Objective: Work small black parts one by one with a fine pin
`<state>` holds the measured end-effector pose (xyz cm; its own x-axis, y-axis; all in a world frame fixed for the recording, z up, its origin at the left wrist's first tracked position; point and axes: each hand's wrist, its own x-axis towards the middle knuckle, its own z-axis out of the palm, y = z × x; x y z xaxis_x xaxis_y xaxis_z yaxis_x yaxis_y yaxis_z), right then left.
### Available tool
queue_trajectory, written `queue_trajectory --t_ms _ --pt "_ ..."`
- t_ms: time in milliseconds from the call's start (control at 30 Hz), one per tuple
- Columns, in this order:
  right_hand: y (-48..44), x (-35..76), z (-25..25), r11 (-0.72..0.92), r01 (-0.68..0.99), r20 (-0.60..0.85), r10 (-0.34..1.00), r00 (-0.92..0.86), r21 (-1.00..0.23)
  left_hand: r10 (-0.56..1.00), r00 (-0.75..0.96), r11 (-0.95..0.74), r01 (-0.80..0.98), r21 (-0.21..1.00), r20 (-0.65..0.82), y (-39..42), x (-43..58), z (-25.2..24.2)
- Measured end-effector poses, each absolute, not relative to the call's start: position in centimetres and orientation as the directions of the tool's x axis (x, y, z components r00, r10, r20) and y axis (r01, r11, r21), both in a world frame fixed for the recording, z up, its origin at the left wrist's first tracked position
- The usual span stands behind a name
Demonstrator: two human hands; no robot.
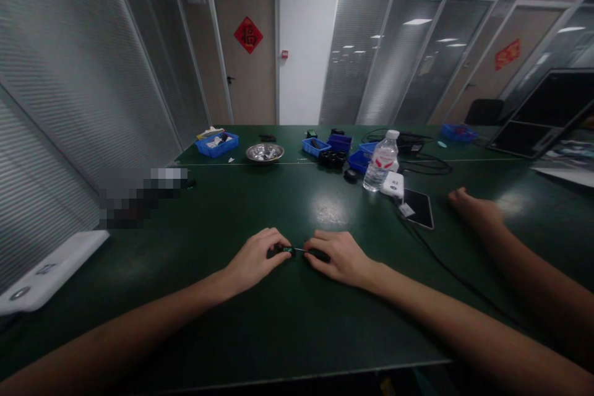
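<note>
In the lower middle of the frame, a screwdriver (pixel 319 255) with a dark handle and a thin, pale shaft is held nearly level, its shaft pointed left at a small dark component (pixel 289 250) marked with green, by which the tip is obscured.

my left forearm (pixel 148 318) comes in bare from the lower left corner and slants up and inward to my left wrist (pixel 226 283). my left hand (pixel 256 255) points rightward, back upward, its fingers (pixel 273 236) bent over and the thumb (pixel 277 258) drawn in below them in a closed pinch. my right forearm (pixel 455 312) is bare too, running in from the lower right to my right wrist (pixel 377 275). my right hand (pixel 338 255) points leftward, fingers curled in a grip. my two sets of fingertips face each other, near but apart.
</note>
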<state>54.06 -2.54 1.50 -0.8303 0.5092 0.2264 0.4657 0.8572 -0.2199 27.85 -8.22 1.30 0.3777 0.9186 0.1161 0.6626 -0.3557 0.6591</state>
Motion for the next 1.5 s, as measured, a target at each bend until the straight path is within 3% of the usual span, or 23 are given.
queue_trajectory --t_ms 467,833,1000,1500 --pt "-3.2 54.1 1.6 0.882 0.391 0.231 0.451 -0.862 -0.264 0.887 0.429 -0.419 0.590 0.690 0.172 -8.5 27.8 1.4" --pt "-3.8 53.9 2.1 0.709 0.463 0.177 0.628 -0.758 -0.531 0.847 0.495 -0.479 0.549 0.685 0.195 -9.1 27.9 2.0" --pt "-4.2 53.9 2.4 0.684 0.442 0.159 0.627 -0.762 -0.580 0.834 0.512 -0.488 0.512 0.707 0.204 -9.3 27.8 2.0" --pt "-4.2 54.0 1.6 0.680 0.427 0.119 0.601 -0.790 -0.595 0.738 0.484 -0.656 0.353 0.667 0.471 -9.3 27.6 0.8"
